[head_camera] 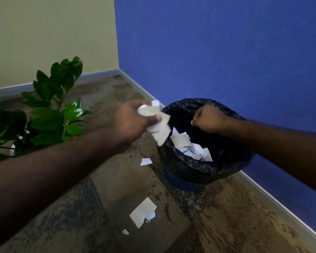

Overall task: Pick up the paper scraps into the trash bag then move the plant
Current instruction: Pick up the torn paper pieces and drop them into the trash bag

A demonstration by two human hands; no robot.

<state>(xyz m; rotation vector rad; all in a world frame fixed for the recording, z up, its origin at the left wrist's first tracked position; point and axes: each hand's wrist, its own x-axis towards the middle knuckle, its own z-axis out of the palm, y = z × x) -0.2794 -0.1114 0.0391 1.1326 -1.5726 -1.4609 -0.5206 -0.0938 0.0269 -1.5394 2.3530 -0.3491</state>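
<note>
My left hand [131, 118] grips a bunch of white paper scraps [158, 125] just left of the open black trash bag [224, 161]. My right hand [209, 118] pinches the bag's far rim and holds it up. Several scraps lie inside the bag [190, 147]. On the carpet lie a small scrap [146, 161] by the bag, a larger cream piece [142, 211] nearer me and a tiny bit [125, 231]. The green leafy plant [49, 114] stands in a white pot [13, 148] at the left.
The bag lines a dark bin [182, 181] that stands against the blue wall [226, 52] near the room corner. A cream wall [44, 33] runs behind the plant. Grey baseboards edge the brown patterned carpet [217, 216].
</note>
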